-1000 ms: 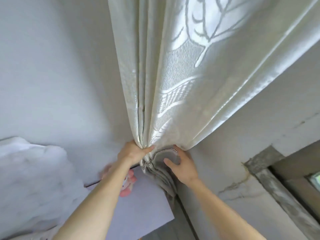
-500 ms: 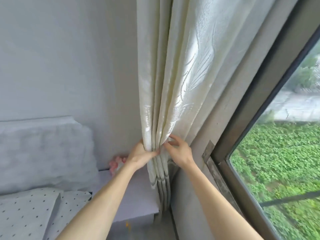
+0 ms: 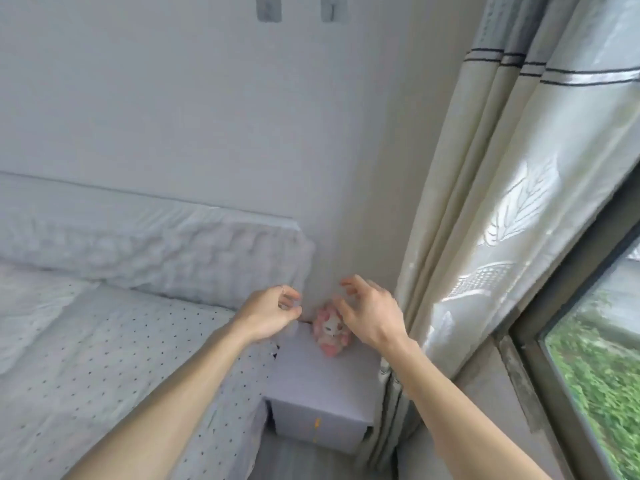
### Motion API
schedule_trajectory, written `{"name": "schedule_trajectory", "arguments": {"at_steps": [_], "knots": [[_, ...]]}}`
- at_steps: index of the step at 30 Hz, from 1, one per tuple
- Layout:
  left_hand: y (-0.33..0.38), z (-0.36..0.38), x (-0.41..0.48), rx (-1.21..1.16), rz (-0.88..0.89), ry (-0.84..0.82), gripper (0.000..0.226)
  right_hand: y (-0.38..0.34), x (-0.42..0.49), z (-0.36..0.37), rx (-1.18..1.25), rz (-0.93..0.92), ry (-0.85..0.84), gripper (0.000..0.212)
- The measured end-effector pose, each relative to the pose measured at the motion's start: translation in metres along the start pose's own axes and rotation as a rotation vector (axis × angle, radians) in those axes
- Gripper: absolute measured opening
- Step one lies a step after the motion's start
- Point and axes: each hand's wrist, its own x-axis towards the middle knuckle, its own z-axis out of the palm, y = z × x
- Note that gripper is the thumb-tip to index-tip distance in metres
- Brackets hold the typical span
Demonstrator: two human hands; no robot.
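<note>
A cream curtain (image 3: 491, 209) with a leaf pattern hangs gathered in folds at the right, beside the window. My left hand (image 3: 270, 311) floats in front of the wall with its fingers loosely curled, holding nothing. My right hand (image 3: 369, 311) hovers just left of the curtain, fingers spread and relaxed, clear of the fabric. A small pink and white plush toy (image 3: 329, 329) sits on a white nightstand (image 3: 322, 386) directly below and between my hands, partly hidden by my right hand.
A bed (image 3: 104, 358) with a dotted sheet and a padded white headboard (image 3: 156, 251) fills the left. A dark window frame (image 3: 568, 306) with a grey sill runs down the right, greenery outside. Two hooks are fixed high on the white wall (image 3: 207, 98).
Both hands have let go of the gathered curtain and moved left, apart from it. The curtain now hangs free at the right, and the view has swung toward the bed and nightstand.
</note>
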Motion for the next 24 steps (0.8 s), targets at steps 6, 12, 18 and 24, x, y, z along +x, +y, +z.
{"name": "schedule_trajectory", "arguments": {"at_steps": [6,12,18,24], "knots": [[-0.141,-0.086,-0.185,0.004,-0.252,0.186,0.025,-0.154,-0.063,0.080,0.038,-0.337,-0.220,0.030],[-0.270,-0.146,-0.411,-0.022,-0.573,0.414,0.020,-0.314,-0.178,0.180,0.077,-0.664,-0.450,0.033],[-0.337,-0.172,-0.613,-0.083,-0.846,0.637,0.014,-0.453,-0.296,0.242,0.113,-0.906,-0.672,0.033],[-0.381,-0.165,-0.737,-0.168,-1.055,0.803,0.009,-0.547,-0.377,0.288,0.106,-1.105,-0.821,0.037]]}}
